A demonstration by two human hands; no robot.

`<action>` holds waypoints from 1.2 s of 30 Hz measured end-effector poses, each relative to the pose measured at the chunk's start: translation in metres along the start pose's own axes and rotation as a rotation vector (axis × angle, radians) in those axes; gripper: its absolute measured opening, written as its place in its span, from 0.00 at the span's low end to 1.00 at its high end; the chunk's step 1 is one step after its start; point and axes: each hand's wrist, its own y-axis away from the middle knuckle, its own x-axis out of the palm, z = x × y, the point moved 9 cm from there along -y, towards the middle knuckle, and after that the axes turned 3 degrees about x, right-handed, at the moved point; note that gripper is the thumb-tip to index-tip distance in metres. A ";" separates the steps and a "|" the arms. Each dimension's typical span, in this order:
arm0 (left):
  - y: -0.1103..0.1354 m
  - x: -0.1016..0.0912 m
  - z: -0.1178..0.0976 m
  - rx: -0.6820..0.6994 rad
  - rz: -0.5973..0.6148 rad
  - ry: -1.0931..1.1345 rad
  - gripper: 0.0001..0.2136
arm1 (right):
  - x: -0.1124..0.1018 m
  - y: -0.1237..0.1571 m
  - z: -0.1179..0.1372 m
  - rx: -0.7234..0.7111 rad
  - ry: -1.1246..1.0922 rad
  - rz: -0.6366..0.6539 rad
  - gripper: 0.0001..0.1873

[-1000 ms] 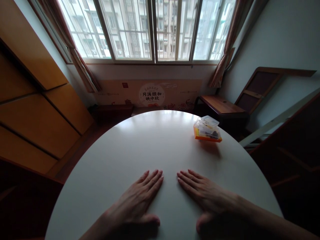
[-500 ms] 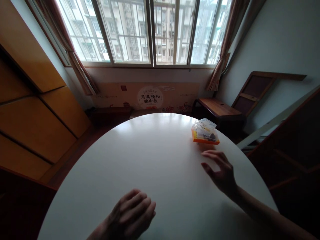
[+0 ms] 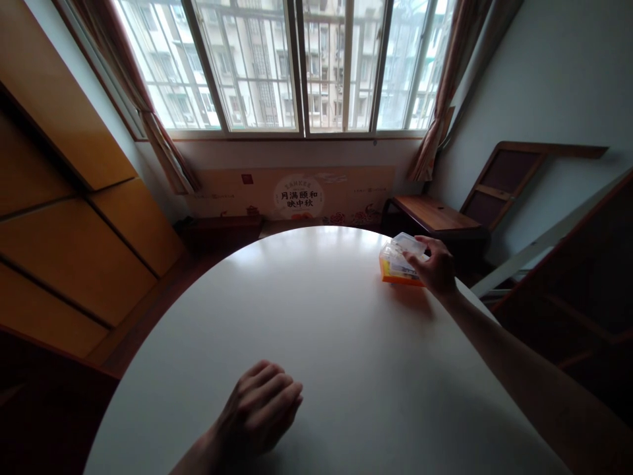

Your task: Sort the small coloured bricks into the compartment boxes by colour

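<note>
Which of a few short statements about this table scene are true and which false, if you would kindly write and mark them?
1. The right hand grasps the clear plastic box with the orange base. True.
2. The left hand holds a pen. False: it lies loosely curled on the white table, holding nothing.
3. The box stands near the table's far right edge. True.
4. The curtains are drawn across the window. False: they hang at its sides, leaving the panes uncovered.
</note>
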 end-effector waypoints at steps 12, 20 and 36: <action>-0.014 0.024 0.086 -0.543 0.041 0.109 0.29 | 0.138 0.152 0.138 0.444 -1.168 0.994 0.27; -0.019 0.047 0.128 -0.510 0.036 0.137 0.16 | 0.183 0.161 0.137 0.614 -1.282 0.978 0.31; -0.026 0.046 0.109 -0.132 0.181 -0.099 0.19 | 0.189 0.172 0.130 0.658 -1.161 1.070 0.38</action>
